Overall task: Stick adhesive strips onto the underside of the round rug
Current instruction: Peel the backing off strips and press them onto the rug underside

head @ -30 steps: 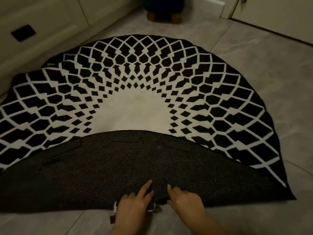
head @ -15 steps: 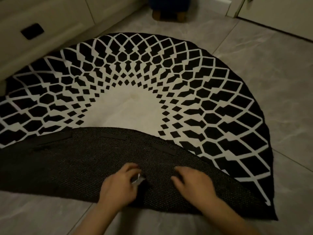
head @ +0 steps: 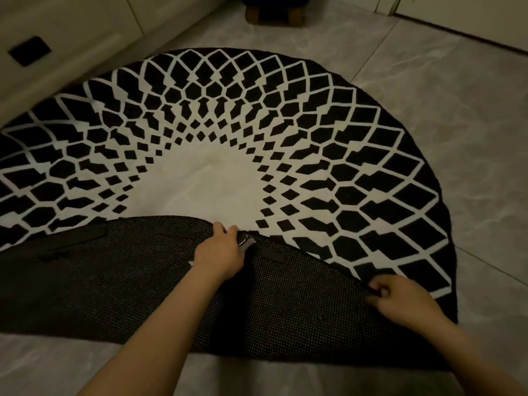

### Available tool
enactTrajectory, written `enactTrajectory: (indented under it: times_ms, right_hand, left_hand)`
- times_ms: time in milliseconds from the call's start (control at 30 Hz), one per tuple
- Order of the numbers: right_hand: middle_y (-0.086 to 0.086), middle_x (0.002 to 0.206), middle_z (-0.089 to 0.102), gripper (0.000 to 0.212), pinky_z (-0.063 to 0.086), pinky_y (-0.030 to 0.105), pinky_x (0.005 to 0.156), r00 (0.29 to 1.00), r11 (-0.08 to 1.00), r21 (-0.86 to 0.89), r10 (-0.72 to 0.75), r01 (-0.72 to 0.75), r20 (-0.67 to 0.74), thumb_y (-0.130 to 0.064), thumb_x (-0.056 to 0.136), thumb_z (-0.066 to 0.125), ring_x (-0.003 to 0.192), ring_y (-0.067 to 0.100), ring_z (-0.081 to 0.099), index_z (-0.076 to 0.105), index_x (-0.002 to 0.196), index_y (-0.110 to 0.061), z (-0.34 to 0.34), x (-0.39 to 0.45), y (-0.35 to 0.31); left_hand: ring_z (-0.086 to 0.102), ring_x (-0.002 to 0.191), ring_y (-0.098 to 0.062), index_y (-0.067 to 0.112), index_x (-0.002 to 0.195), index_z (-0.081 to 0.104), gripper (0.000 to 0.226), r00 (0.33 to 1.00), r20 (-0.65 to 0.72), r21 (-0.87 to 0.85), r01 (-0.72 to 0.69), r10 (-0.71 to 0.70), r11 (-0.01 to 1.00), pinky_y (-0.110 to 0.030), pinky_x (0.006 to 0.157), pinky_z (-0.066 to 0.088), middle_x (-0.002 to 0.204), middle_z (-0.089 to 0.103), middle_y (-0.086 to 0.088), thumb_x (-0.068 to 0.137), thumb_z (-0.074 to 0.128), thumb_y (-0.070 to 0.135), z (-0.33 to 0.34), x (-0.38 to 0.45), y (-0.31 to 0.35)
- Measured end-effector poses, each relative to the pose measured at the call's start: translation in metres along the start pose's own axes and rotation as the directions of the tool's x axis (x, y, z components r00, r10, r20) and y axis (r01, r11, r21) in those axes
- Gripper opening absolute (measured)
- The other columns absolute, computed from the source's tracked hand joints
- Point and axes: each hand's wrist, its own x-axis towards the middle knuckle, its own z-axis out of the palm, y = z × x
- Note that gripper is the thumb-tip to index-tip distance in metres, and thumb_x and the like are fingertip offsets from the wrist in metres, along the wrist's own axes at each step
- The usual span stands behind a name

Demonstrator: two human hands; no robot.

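Observation:
A round black-and-white rug (head: pixel 217 178) lies on the tiled floor with its near part folded back, so the dark mesh underside (head: pixel 137 287) faces up. Three black adhesive strips are stuck along the folded edge: a left strip (head: pixel 77 238), a middle strip (head: pixel 175 232) and a right strip (head: pixel 270 256). My left hand (head: pixel 220 252) sits at the fold's edge and holds a small strip piece with a pale backing (head: pixel 246 241). My right hand (head: pixel 400 298) pinches the rug's folded edge further right.
Pale cabinet fronts with a dark recessed handle (head: pixel 28 51) run along the far left. A dark stool with wooden feet (head: pixel 274 12) stands beyond the rug. A door and its frame (head: pixel 457 15) are at the far right. Grey tiles surround the rug.
Both hands moved away from the near edge of the underside. My left hand went up to the fold line with the pale-backed piece. My right hand shifted right and took hold of the rug's edge.

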Motion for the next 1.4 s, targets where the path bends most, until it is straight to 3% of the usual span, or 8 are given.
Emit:
enactTrajectory:
  times_ms: [267,400,567,700,933,1133,1233,1400]
  right_hand:
    - [-0.008,0.065,0.055,0.022,0.031,0.022,0.050,0.941,0.977,-0.059,-0.211,0.203,-0.266,-0.025,0.092,0.054,0.062,0.003,0.050,0.060,0.113,-0.023,-0.004,0.003,-0.042]
    - [-0.006,0.065,0.056,0.019,0.037,0.026,0.054,0.924,0.965,-0.077,-0.261,0.249,-0.278,-0.023,0.091,0.054,0.064,0.008,0.052,0.062,0.108,-0.022,-0.002,0.007,-0.062]
    - [-0.008,0.066,0.057,0.023,0.037,0.028,0.058,0.908,0.961,-0.075,-0.276,0.266,-0.315,-0.020,0.089,0.053,0.067,0.012,0.053,0.061,0.111,-0.021,0.005,0.014,-0.074]
    - [-0.004,0.067,0.059,0.022,0.035,0.027,0.056,0.912,0.966,-0.012,-0.249,0.259,-0.326,-0.016,0.087,0.055,0.067,0.012,0.053,0.062,0.107,-0.022,0.003,0.016,-0.075]
    - [0.001,0.062,0.057,0.014,0.040,0.028,0.059,0.913,0.944,0.024,-0.312,0.329,-0.263,-0.011,0.082,0.061,0.062,0.017,0.053,0.059,0.078,-0.025,0.000,0.008,-0.090]
    - [-0.009,0.069,0.055,0.024,0.035,0.023,0.052,0.893,0.905,-0.199,-0.412,0.377,-0.183,-0.025,0.091,0.051,0.066,0.010,0.051,0.061,0.113,-0.022,0.025,0.017,-0.102]
    - [-0.010,0.073,0.052,0.038,0.041,0.027,0.058,0.873,0.895,-0.217,-0.435,0.390,-0.220,-0.036,0.094,0.049,0.071,0.010,0.053,0.050,0.130,-0.023,0.027,0.022,-0.103]
    - [-0.007,0.071,0.054,0.041,0.048,0.031,0.061,0.871,0.958,-0.177,-0.278,0.224,-0.405,-0.041,0.095,0.046,0.068,0.015,0.056,0.048,0.131,-0.022,0.000,0.028,-0.069]
  left_hand:
    - [0.054,0.110,-0.020,0.021,0.132,0.046,0.058,0.983,0.185,-0.202,0.045,-0.007,0.978,-0.030,0.092,0.045,0.130,0.054,-0.004,0.086,0.055,0.055,-0.051,-0.067,-0.052]
    - [0.058,0.077,-0.009,0.019,0.111,0.062,0.032,0.933,0.358,-0.171,0.080,-0.014,0.982,-0.020,0.064,0.045,0.086,0.063,0.005,0.087,0.063,0.039,-0.077,-0.091,-0.072]
    - [0.058,0.077,-0.008,0.022,0.090,0.056,0.020,0.913,0.407,-0.118,0.063,-0.009,0.991,-0.020,0.070,0.046,0.085,0.061,0.007,0.086,0.064,0.040,-0.092,-0.104,-0.074]
    - [0.065,0.067,0.000,0.022,0.083,0.063,0.019,0.893,0.450,-0.310,0.133,0.022,0.941,-0.012,0.056,0.044,0.076,0.069,0.011,0.080,0.072,0.039,-0.120,-0.115,-0.077]
    - [0.061,0.092,-0.005,0.030,0.098,0.057,0.026,0.652,0.754,-0.180,0.079,0.086,0.980,-0.017,0.079,0.049,0.099,0.063,0.012,0.079,0.070,0.043,-0.122,-0.152,-0.069]
    - [0.060,0.097,-0.014,0.013,0.116,0.059,0.043,0.765,0.618,-0.172,0.360,-0.185,0.917,-0.027,0.091,0.046,0.106,0.063,0.001,0.082,0.069,0.037,-0.073,-0.127,-0.119]
    - [0.052,0.095,-0.016,0.006,0.121,0.053,0.048,0.748,0.575,-0.206,0.524,-0.330,0.826,-0.027,0.089,0.042,0.106,0.057,-0.004,0.083,0.069,0.030,-0.042,-0.119,-0.145]
    - [0.054,0.076,-0.012,0.013,0.083,0.055,0.021,0.764,0.459,-0.152,0.570,-0.454,0.807,-0.021,0.060,0.041,0.084,0.057,-0.001,0.085,0.066,0.030,0.000,-0.122,-0.169]
